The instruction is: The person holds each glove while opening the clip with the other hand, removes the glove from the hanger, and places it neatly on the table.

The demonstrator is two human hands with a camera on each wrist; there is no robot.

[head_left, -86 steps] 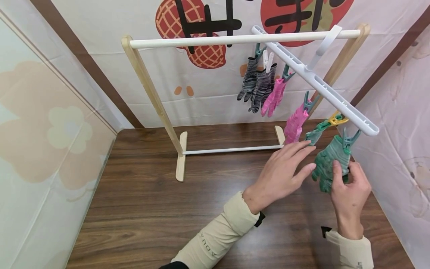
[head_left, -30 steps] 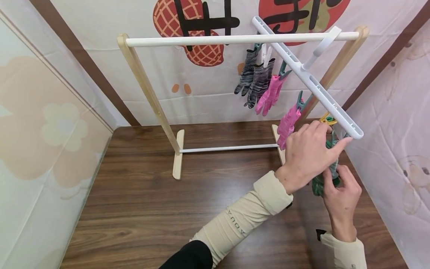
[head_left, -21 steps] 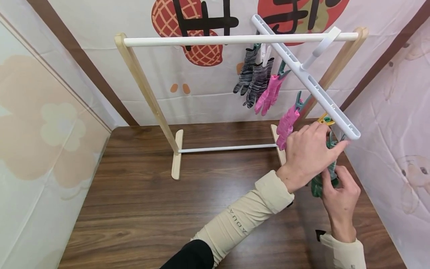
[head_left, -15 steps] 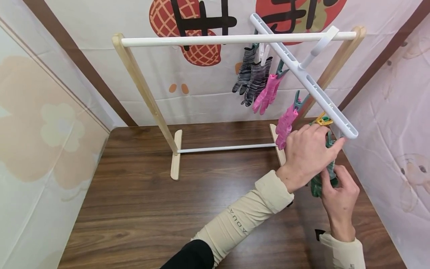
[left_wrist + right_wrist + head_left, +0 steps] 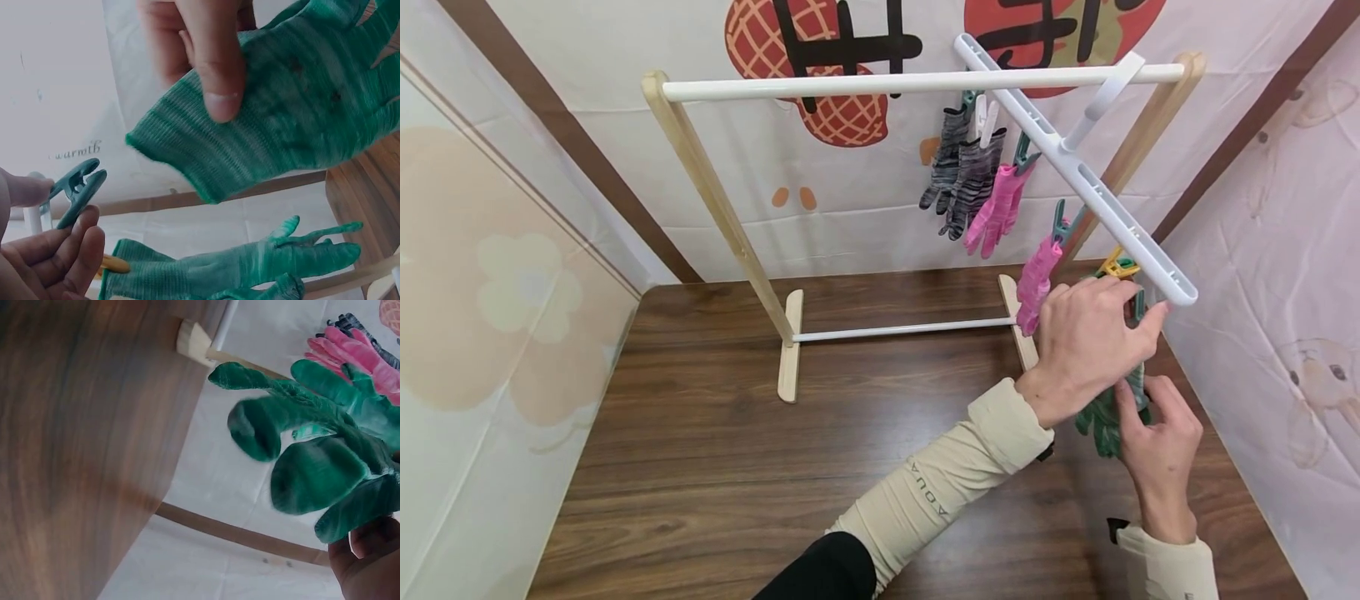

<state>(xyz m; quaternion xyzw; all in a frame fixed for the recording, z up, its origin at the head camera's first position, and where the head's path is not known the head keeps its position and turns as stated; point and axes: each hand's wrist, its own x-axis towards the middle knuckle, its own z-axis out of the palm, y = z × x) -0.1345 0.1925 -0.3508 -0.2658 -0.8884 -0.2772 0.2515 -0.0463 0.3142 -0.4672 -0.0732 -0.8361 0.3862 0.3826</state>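
Observation:
My left hand (image 5: 1086, 342) pinches a teal clothespin (image 5: 78, 190) at the near end of the white clip hanger (image 5: 1105, 198). My right hand (image 5: 1161, 442) holds a green knit glove (image 5: 281, 112) by its cuff, thumb on top. In the left wrist view the cuff is apart from the clothespin. The glove's fingers spread away from the hand in the right wrist view. A second green glove (image 5: 212, 269) hangs from a yellow clothespin (image 5: 1118, 265) beside it. From above, my left hand hides much of both green gloves.
The hanger hooks over the white rail (image 5: 850, 86) of a wooden-legged rack. Pink gloves (image 5: 996, 208) and grey-black gloves (image 5: 973, 183) hang farther along it. Below lies a brown wood-grain table (image 5: 737, 467), with printed cloth walls (image 5: 1262, 250) around it.
My left hand has gone from open beside the gloves to pinching the end clothespin. The green glove, clipped there earlier, is now off it and slightly lower in my right hand.

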